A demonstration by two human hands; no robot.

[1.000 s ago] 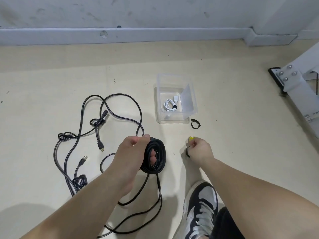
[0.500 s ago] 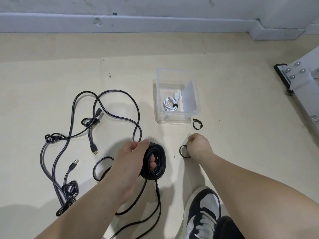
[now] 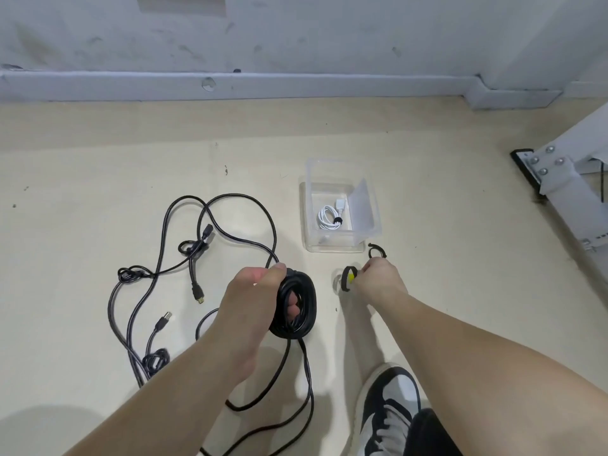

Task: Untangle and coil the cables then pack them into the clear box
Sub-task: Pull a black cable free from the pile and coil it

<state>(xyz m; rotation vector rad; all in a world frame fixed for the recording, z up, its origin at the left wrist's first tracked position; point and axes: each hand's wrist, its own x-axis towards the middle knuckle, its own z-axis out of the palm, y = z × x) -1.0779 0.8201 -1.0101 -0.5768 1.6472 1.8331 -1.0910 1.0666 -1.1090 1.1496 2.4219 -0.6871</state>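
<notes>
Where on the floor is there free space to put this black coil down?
Bare floor lies between the box and the wall, and right of the box up to the metal frame. Left of the coil, tangled cables crowd it; a loose strap lies at the box's near right corner.

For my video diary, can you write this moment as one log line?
left hand grips black cable coil | right hand pinches black strap | clear box holds white cable | tangled cables lie on floor
</notes>
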